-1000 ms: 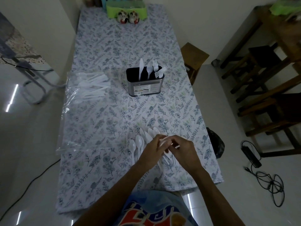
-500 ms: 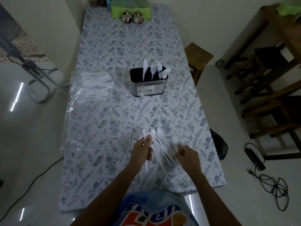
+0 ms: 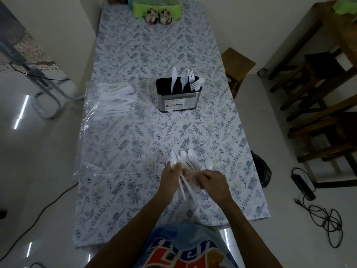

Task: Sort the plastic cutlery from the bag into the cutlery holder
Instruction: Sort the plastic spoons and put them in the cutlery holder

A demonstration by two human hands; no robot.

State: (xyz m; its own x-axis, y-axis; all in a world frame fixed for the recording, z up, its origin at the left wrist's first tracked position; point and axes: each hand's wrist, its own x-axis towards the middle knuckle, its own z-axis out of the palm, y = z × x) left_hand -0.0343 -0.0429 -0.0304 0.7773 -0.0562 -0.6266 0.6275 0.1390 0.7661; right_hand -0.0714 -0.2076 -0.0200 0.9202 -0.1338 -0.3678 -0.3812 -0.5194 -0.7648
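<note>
Several white plastic spoons (image 3: 190,157) are fanned out near the table's front, bowls pointing away from me. My left hand (image 3: 171,177) grips some of them by the handles, one spoon bowl sticking up above its thumb. My right hand (image 3: 212,180) is closed on the handles from the right side. A clear plastic bag (image 3: 108,117) lies at the left edge with more white cutlery (image 3: 116,99) inside. The metal cutlery holder (image 3: 178,98) stands mid-table and holds a knife, a spoon and two forks.
The table has a floral cloth (image 3: 154,55). Two small ceramic figures (image 3: 159,16) and a green container (image 3: 156,4) stand at the far end. A wooden stool (image 3: 238,62) sits right of the table, a dark bag (image 3: 260,169) and cables (image 3: 324,215) on the floor.
Both hands have gathered the spoons into a tighter bunch. My hands came apart, then moved back together on the handles. The camera shifted slightly.
</note>
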